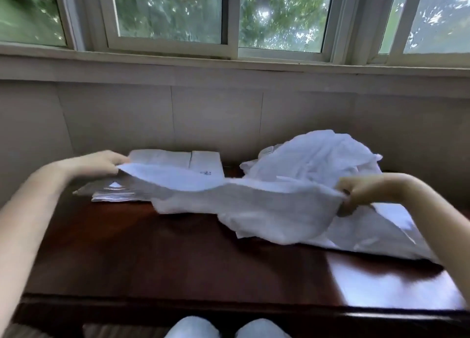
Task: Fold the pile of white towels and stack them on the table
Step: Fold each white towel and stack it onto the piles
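Note:
A white towel (254, 205) is stretched above the dark wooden table (178, 256), sagging in the middle. My left hand (101, 163) pinches its left corner, and my right hand (366, 192) grips its right corner. Behind the left half sits a stack of folded white towels (175, 159), partly hidden by the held towel. A crumpled pile of white towels (318, 157) lies at the back right and spreads toward the table's right edge.
The table stands against a pale wall (216, 114) under a row of windows (167, 15). Its front edge (229, 309) runs just above my knees (229, 328). Bare wood shows in the front left and middle.

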